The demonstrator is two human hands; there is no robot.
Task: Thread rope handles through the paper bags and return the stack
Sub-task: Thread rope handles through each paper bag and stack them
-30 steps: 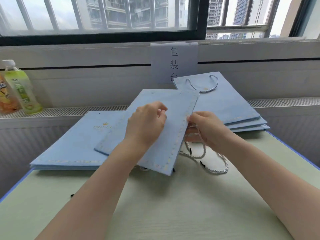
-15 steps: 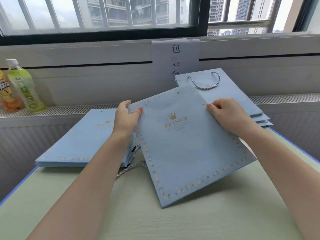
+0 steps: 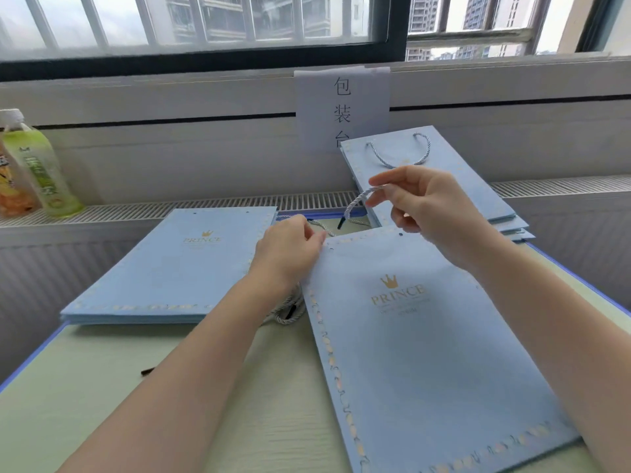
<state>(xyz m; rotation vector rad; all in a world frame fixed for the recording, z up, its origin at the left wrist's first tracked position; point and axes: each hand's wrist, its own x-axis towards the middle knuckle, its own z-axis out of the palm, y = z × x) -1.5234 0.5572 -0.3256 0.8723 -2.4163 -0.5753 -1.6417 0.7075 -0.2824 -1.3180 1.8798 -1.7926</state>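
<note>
- Leftmost, a green-labelled plastic drink bottle [image 3: 41, 165] is standing upright on the ribbed white radiator ledge [image 3: 205, 203], with an orange packet [image 3: 13, 189] beside it being cut off by the frame edge.
- Next, a flat stack of pale blue paper bags without handles [image 3: 170, 268] is lying on the light wooden table [image 3: 136, 387], its punched top edge pointing away toward the window.
- Loose white twisted ropes [image 3: 290, 312] are lying between that stack and the front bag, partly hidden under the left forearm.
- The left hand [image 3: 286, 250] is pinching the top left corner of the pale blue "PRINCE" paper bag [image 3: 426, 353], which is lying flat, long axis running away from the person, holes at the far edge; its near corner is running out of view.
- The right hand [image 3: 426, 206] is pinching a white twisted rope handle [image 3: 355, 203] between thumb and fingers above the bag's top edge, its dark tip hanging down.
- Behind, a stack of blue bags with handles fitted [image 3: 444, 175] is half covering a white paper sign [image 3: 341, 107].
</note>
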